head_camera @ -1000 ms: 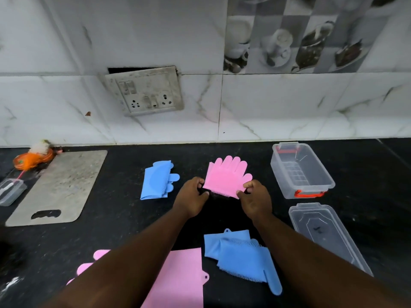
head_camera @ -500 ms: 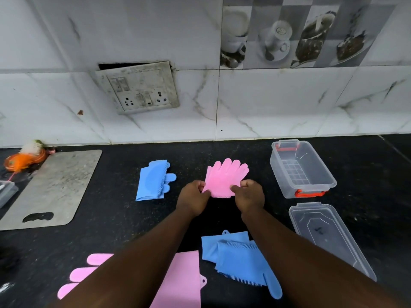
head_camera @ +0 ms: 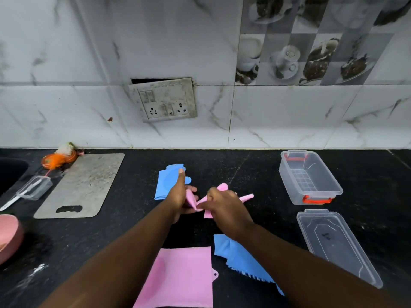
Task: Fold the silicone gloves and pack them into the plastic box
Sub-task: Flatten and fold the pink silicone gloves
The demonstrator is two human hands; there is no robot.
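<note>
Both hands grip a crumpled pink silicone glove [head_camera: 222,188] at the middle of the black counter. My left hand [head_camera: 179,196] pinches its left part, and my right hand [head_camera: 223,204] covers and grips its right part, with pink fingers sticking out to the right. A folded blue glove [head_camera: 165,183] lies just behind my left hand. Another blue glove [head_camera: 233,254] lies flat under my right forearm, and a second pink glove [head_camera: 184,278] lies at the near edge. The clear plastic box [head_camera: 291,181] with orange latches stands open at the right, nothing inside.
The box's clear lid [head_camera: 333,243] lies in front of the box. A grey cutting board [head_camera: 82,185] lies at the left, with a small clear container [head_camera: 36,187] and an orange scrubber [head_camera: 55,160] beside it. A pink bowl [head_camera: 9,236] sits at the far left edge.
The pink glove lay flat with fingers spread; now both hands have bunched it up and brought its sides together. The view has shifted to the left.
</note>
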